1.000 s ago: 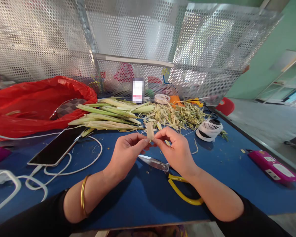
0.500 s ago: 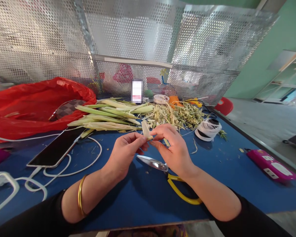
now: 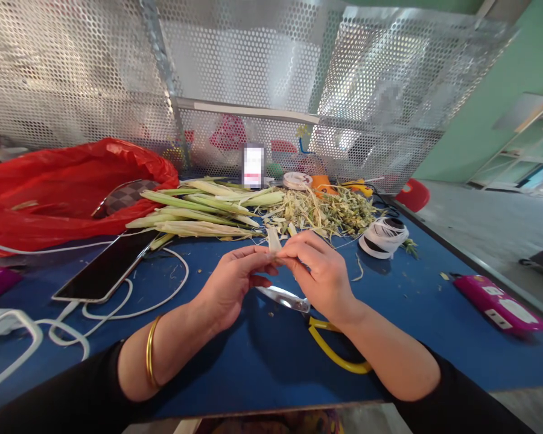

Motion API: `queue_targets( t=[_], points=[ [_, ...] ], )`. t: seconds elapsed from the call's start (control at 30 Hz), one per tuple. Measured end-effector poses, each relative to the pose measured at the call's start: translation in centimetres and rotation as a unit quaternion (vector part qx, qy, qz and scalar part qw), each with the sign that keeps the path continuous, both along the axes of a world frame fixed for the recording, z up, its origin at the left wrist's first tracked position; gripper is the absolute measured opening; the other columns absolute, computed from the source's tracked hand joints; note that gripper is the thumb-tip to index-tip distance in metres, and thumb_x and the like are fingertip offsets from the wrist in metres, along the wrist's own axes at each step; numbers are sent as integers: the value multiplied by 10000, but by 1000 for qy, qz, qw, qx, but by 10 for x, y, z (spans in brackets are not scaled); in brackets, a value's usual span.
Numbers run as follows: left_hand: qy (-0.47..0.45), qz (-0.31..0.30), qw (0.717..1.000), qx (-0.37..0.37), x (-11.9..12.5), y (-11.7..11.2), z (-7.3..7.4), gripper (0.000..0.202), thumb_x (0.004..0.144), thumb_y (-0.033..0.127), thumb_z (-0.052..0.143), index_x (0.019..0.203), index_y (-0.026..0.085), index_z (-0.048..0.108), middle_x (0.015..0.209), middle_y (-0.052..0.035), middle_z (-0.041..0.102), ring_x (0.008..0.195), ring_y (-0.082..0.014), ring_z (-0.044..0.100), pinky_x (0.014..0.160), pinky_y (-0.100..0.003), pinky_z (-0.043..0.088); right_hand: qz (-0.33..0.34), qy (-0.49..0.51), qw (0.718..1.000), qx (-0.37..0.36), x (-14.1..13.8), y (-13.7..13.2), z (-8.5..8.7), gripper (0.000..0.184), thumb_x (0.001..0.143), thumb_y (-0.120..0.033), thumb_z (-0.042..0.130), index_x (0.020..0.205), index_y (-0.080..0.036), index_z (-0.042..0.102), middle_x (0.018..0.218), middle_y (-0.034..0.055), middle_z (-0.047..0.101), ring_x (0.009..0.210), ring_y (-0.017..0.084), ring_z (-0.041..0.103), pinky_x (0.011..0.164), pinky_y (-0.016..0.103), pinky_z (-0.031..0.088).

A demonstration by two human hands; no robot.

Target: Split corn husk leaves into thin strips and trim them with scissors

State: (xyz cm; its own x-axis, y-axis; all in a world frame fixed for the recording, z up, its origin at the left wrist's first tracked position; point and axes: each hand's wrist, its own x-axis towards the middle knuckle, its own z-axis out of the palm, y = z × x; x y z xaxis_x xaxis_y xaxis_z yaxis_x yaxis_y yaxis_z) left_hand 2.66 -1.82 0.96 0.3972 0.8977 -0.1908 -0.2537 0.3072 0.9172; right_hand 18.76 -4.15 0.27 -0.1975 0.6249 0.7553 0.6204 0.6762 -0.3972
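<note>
A short pale strip of corn husk [image 3: 274,238] stands up between my two hands. My left hand [image 3: 233,277] pinches its lower end with thumb and forefinger. From the other side, my right hand [image 3: 319,268] grips the same end, its fingertips against the left ones. Scissors with yellow handles [image 3: 344,361] lie on the table beneath my right hand, which partly covers them. Beyond my hands is a heap of long green and cream corn husks [image 3: 203,208], beside a pile of shredded dry scraps [image 3: 330,211]. A spool of white thread [image 3: 382,239] stands to the right.
At the left, a red plastic bag [image 3: 22,205] sits behind a dark-screened tablet or phone [image 3: 108,265] with a looping white cable [image 3: 186,283]. A magenta pack [image 3: 500,304] lies at the right. Perforated metal panels [image 3: 248,66] rise behind the blue table [image 3: 253,386].
My hands have closed in on the husk strip; the right fingertips now meet the left at its lower end. The view has shifted slightly. The scissors remain in place.
</note>
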Motion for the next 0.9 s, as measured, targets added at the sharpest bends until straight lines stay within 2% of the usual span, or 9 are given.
queue_targets(
  t=[0.13,0.3,0.53,0.8,0.9],
  points=[
    [-20,-6,999,-33,-1,2,-2,168,673,285,720,742,133,695,758,-31,650,708,-127,598,593,-204,463,1,-2,1000,-4,0,0,-1,135,887,-114,541,838,-186,644,814,48,595,771,154,574,694,286,471],
    [3,5,1000,-27,0,3,-3,208,659,316,767,703,134,676,726,-22,649,680,-115,598,602,-200,464,4,-8,1000,-15,-2,-1,1,127,888,-147,556,818,-202,646,817,38,592,770,154,572,718,301,468],
    [55,83,994,50,2,0,-1,232,611,327,800,664,138,677,629,-3,651,616,-115,602,587,-204,450,-17,29,996,-87,-2,-2,2,118,852,-149,601,752,-213,607,805,20,572,767,157,572,712,288,469],
    [85,103,985,107,4,-2,2,204,615,306,793,674,143,686,614,1,671,583,-122,613,602,-225,474,-31,64,988,-140,0,1,3,142,790,-129,666,702,-197,578,761,1,565,716,139,564,687,267,454],
    [90,101,981,138,4,-3,2,175,634,286,781,693,147,693,635,1,686,599,-126,626,621,-225,487,-45,107,976,-184,-1,2,3,140,766,-161,686,696,-196,570,721,-8,586,680,139,572,651,267,460]
  ],
)
